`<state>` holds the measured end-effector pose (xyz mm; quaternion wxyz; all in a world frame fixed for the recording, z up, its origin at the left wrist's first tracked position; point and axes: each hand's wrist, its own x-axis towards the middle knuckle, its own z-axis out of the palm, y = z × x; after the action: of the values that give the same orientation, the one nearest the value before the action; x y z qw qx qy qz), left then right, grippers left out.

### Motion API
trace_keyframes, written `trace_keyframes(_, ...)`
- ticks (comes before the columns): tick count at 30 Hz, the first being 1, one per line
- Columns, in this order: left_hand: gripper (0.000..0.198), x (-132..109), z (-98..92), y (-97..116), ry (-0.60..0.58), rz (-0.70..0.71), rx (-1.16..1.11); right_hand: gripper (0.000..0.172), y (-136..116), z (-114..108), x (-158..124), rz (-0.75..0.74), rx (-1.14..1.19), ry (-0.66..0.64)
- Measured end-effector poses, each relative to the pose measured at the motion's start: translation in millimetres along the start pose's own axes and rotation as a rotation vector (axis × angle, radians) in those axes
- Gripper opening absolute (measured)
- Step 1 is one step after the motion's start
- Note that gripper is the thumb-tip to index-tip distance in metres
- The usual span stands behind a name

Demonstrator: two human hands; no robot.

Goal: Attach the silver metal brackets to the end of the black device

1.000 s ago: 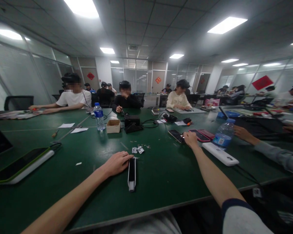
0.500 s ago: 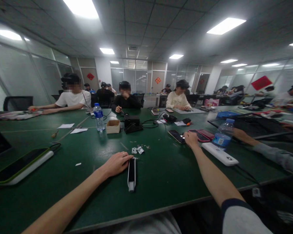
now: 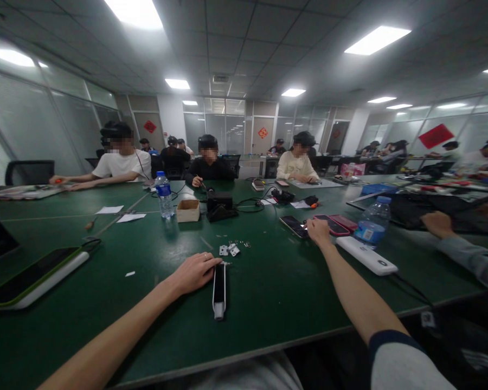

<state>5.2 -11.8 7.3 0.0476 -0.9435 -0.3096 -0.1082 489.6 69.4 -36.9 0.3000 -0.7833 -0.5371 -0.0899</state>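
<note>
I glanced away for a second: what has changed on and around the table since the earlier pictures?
The co-worker's hand has moved rightward, away from the right-hand bottle, and the dark panel there has shifted left. Unchanged: left hand at the slim white-edged device, right hand at the phone.

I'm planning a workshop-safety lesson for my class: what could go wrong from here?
The left hand might scatter the small, flat, silvery plates just beyond it. The clear plastic, blue-capped bottle stands close to the long, white, rounded device; a knock could tip it onto that device.
</note>
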Motion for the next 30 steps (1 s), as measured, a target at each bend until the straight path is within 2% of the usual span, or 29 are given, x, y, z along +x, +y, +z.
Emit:
trace_keyframes(11, 0.036, 1, -3.8, 3, -0.029, -0.021, 0.007, 0.046, -2, -3, -4, -0.005, -0.016, 0.004)
trace_keyframes(14, 0.035, 0, -3.0, 3, -0.033, -0.019, 0.006, 0.049, -9, -7, -4, -0.091, -0.050, 0.007)
trace_keyframes(16, 0.035, 0, -2.1, 3, -0.036, -0.012, 0.014, 0.049, -26, -9, -6, -0.199, -0.058, 0.010)
trace_keyframes(19, 0.035, -1, -1.6, 3, -0.036, -0.021, 0.020, 0.042, -73, -10, -22, -0.388, -0.008, -0.023)
trace_keyframes(22, 0.034, -2, -3.2, 5, -0.035, -0.052, 0.023, 0.033, -129, -7, -50, -0.637, 0.089, -0.182)
trace_keyframes(24, 0.033, -2, -5.0, 7, -0.040, -0.076, 0.029, 0.032, -158, -3, -68, -0.699, 0.105, -0.298)
trace_keyframes(27, 0.034, -2, -6.8, 9, -0.055, -0.112, 0.039, 0.031, -180, 0, -82, -0.718, 0.119, -0.467)
trace_keyframes(30, 0.034, -3, -5.8, 10, -0.055, -0.134, 0.047, 0.029, -183, -2, -83, -0.776, 0.131, -0.573)
